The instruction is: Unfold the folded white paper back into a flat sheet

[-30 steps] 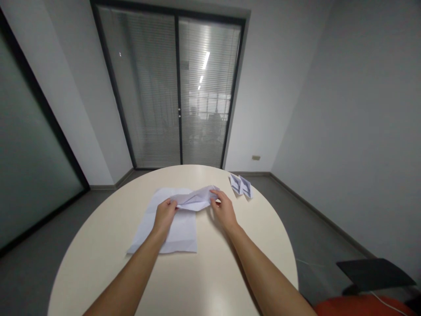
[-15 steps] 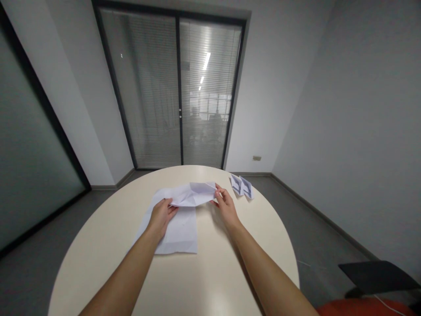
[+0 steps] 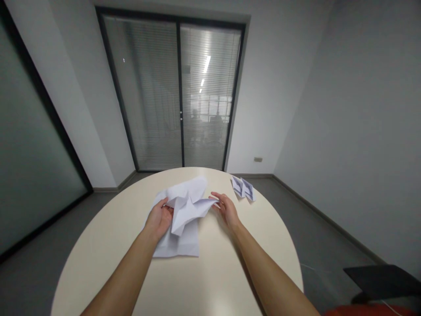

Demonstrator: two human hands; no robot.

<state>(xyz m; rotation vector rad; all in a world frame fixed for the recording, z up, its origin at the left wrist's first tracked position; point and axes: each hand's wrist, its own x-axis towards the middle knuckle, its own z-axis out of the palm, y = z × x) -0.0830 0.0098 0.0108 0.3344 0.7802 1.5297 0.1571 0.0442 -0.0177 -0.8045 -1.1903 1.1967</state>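
A creased white paper piece (image 3: 188, 203) hangs half unfolded just above the round cream table (image 3: 108, 259). My left hand (image 3: 158, 220) grips its left side, and my right hand (image 3: 225, 209) pinches its right tip. Under the piece, a flat white sheet (image 3: 179, 241) lies on the tabletop, partly covered by my left hand and wrist.
Two small folded paper pieces (image 3: 243, 188) lie near the table's far right edge. A glass door with blinds (image 3: 179, 92) stands behind the table. A dark chair part (image 3: 381, 281) and something red (image 3: 371, 310) sit at the lower right.
The folded paper has opened up and risen: its flaps now spread wide between my hands. My hands stayed at its two ends, and the right one opened its palm upward a little.
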